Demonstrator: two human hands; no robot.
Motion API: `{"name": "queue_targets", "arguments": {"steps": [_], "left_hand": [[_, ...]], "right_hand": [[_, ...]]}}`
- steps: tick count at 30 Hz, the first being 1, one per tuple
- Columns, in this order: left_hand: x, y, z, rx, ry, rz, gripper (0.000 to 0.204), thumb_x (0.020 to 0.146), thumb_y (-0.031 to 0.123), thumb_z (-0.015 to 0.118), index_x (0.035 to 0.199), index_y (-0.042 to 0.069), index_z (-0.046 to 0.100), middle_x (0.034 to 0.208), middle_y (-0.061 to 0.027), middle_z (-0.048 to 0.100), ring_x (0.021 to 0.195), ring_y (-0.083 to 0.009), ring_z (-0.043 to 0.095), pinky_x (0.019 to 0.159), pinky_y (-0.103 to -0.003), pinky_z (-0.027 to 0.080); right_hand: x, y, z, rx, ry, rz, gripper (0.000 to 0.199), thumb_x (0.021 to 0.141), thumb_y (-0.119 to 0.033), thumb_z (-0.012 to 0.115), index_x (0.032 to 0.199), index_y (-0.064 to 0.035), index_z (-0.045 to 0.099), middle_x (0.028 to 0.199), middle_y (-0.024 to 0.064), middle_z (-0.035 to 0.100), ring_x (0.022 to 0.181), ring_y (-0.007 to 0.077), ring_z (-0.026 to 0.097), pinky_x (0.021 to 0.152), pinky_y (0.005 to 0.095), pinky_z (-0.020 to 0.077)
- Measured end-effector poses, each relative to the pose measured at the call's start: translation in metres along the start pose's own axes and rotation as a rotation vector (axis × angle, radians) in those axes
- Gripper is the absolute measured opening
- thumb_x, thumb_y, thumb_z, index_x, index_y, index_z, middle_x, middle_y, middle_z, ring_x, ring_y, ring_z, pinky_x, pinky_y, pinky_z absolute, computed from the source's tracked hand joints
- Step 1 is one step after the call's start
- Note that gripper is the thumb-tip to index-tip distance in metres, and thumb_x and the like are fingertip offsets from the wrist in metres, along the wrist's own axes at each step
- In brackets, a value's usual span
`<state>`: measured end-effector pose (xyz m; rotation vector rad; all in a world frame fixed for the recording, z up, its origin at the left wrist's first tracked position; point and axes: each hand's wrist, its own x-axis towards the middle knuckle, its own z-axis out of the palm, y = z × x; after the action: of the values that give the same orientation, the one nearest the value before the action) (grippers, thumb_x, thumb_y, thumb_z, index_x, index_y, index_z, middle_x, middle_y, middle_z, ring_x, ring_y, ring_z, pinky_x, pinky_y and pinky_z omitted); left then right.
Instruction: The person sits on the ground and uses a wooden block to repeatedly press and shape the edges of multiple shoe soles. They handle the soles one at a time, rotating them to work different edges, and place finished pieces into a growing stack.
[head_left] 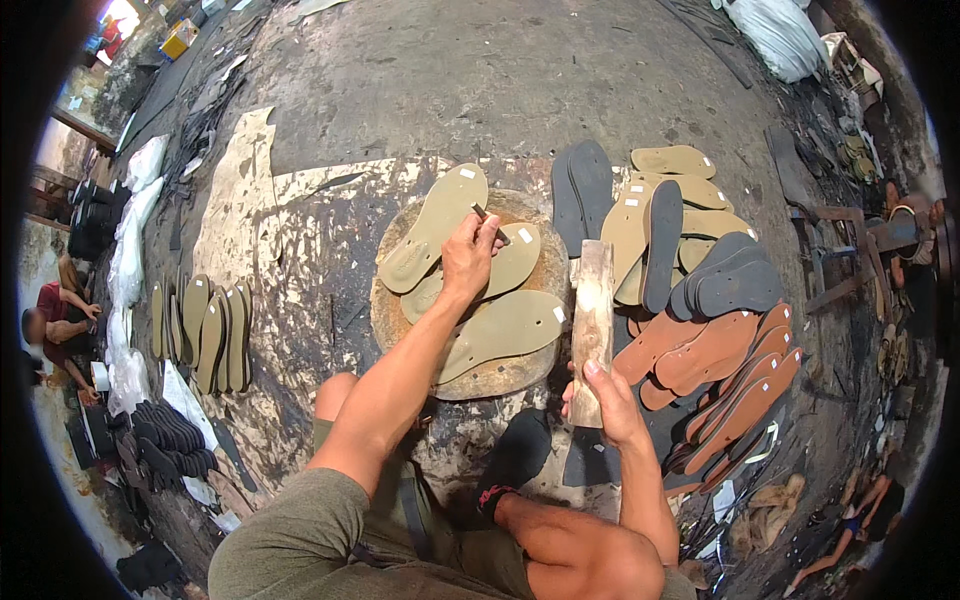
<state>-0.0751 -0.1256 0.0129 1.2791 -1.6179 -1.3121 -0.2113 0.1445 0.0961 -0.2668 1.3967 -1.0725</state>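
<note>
My left hand (468,262) is closed around a short dark metal rod (490,222), which looks like a punch; its tip is hard to make out. Beneath it are three olive sandal soles (500,335) with small white stickers, laid on a round wooden block (386,325). The hand is over the upper two soles, near their stickered ends. To the right of the block, my right hand (618,402) grips the lower end of a thick wooden club (593,300), which points away from me.
Right of the club lie piles of olive soles (680,190), black soles (728,280) and reddish-brown soles (705,350). More olive soles (213,340) stand at left, near white plastic bags (130,250). A person (62,315) sits far left; others are at the right edge.
</note>
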Motion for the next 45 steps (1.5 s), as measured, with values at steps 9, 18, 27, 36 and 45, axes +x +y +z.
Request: {"name": "queue_targets", "arguments": {"steps": [9,18,27,36,45], "left_hand": [[-0.004,-0.004,0.000,0.021,0.047,0.054,0.028,0.105,0.029,0.065,0.100,0.001,0.070,0.073,-0.0068,0.069,0.066,-0.0139,0.067,0.062,-0.032,0.051],[-0.008,-0.011,0.005,0.204,0.042,0.282,0.019,0.100,0.020,0.070,0.102,0.002,0.074,0.087,-0.0120,0.074,0.077,-0.0237,0.071,0.072,-0.037,0.055],[-0.018,-0.022,0.007,0.359,0.013,0.605,0.021,0.088,0.007,0.072,0.109,0.002,0.072,0.099,-0.0172,0.070,0.095,-0.0384,0.065,0.084,-0.046,0.053],[0.018,-0.010,-0.041,-0.313,0.261,-0.145,0.026,0.099,0.025,0.070,0.111,0.002,0.068,0.099,-0.0137,0.071,0.096,-0.0348,0.068,0.086,-0.042,0.053],[0.021,-0.034,-0.073,0.409,0.033,0.480,0.018,0.094,0.017,0.071,0.109,0.006,0.068,0.117,-0.0111,0.069,0.117,-0.0326,0.059,0.098,-0.046,0.044]], "right_hand": [[0.018,-0.033,-0.012,-0.029,-0.035,-0.089,0.054,0.108,-0.046,0.054,0.129,0.0031,0.058,0.086,0.0108,0.070,0.071,0.0200,0.069,0.068,0.0328,0.0575],[-0.029,-0.198,0.062,-0.283,0.113,-0.621,0.066,0.103,-0.051,0.057,0.135,0.0070,0.056,0.089,0.0151,0.068,0.077,0.0224,0.067,0.076,0.0365,0.0577],[0.076,-0.079,0.021,-0.819,-0.028,-0.059,0.053,0.101,-0.047,0.064,0.118,0.0042,0.069,0.096,0.0166,0.073,0.087,0.0208,0.069,0.082,0.0350,0.0547],[0.093,-0.026,0.014,-0.416,-0.092,0.044,0.048,0.106,-0.046,0.058,0.119,-0.0003,0.060,0.090,0.0099,0.070,0.070,0.0192,0.069,0.067,0.0333,0.0574],[0.065,-0.038,0.014,-0.009,-0.052,-0.041,0.051,0.108,-0.045,0.054,0.124,0.0036,0.060,0.086,0.0104,0.070,0.071,0.0200,0.071,0.066,0.0325,0.0582]]}}
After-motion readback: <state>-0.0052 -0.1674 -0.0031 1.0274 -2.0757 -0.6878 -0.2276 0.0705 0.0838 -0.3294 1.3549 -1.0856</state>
